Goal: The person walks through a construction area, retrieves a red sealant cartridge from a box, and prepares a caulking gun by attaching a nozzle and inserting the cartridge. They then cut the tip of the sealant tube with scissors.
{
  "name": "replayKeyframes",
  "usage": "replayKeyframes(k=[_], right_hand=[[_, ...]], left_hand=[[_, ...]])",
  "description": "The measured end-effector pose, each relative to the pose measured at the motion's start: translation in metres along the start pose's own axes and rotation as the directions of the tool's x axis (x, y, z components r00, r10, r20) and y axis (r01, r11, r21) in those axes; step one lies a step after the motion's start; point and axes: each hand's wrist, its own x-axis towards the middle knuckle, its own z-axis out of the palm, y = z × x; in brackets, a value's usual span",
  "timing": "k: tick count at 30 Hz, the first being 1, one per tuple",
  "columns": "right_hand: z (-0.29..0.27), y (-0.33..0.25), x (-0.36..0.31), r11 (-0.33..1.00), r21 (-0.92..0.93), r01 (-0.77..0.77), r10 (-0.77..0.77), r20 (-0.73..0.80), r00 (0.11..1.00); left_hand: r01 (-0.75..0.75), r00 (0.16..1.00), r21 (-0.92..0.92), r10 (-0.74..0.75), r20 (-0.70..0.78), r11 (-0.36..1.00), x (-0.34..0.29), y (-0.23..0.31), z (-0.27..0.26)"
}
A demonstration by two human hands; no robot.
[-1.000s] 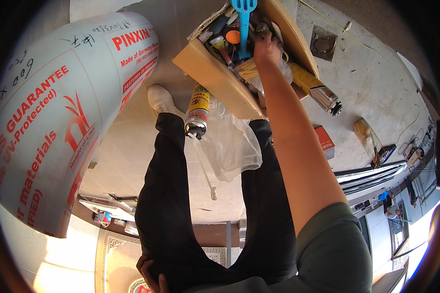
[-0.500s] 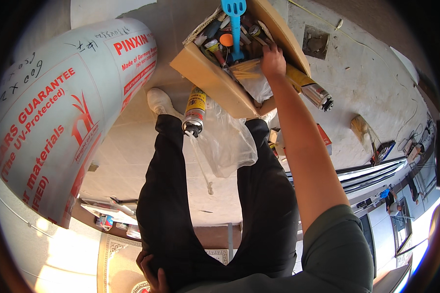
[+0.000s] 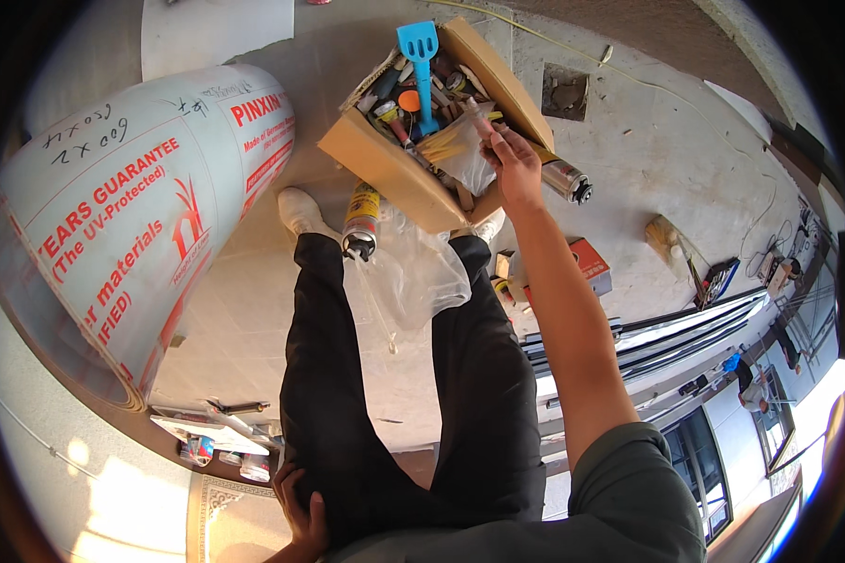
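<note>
My right hand (image 3: 516, 167) pinches a small pinkish, slim, tube-like thing (image 3: 480, 118) over the right side of an open cardboard box (image 3: 385, 164); its exact kind is unclear. Inside the box lie jumbled tools and bottles, a clear plastic bag with yellowish sticks (image 3: 458, 150), an orange round cap (image 3: 408, 100) and an upright blue slotted spatula-like tool (image 3: 422, 75). A spray can (image 3: 567, 180) pokes out beside the box's right edge, past my hand. Down on my left thigh rests my left hand (image 3: 302, 511), fingers apart, holding nothing.
Another can with a black nozzle (image 3: 361, 225) and a crumpled clear bag (image 3: 413, 272) lie between my legs and the box. A large printed sheet roll (image 3: 160, 216) fills the left. At right are a red box (image 3: 591, 265), a brush (image 3: 665, 240) and long dark profiles (image 3: 648, 328).
My right hand has come up out of the box, now with the pinkish tube-like thing in its fingers. The view has shifted slightly.
</note>
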Motion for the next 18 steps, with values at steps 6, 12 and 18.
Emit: replayKeyframes(k=[6, 12, 18], right_hand=[[0.017, 0.001, -0.017, 1.0, -0.013, 0.008, -0.01, -0.111, 0.994], [-0.032, 0.037, -0.07, 0.427, -0.898, 0.109, -0.107, 0.069, 0.992], [-0.09, 0.038, -0.272, 0.255, -0.925, -0.282, 0.255, -0.217, 0.942]], left_hand=[[-0.029, 0.999, -0.005, 0.029, -0.031, 1.0, -0.005, -0.012, 0.004], [-0.09, 0.994, -0.016, 0.089, -0.063, 0.996, -0.006, -0.011, -0.001], [-0.192, 0.973, -0.009, 0.189, -0.13, 0.981, 0.0, -0.021, -0.036]])
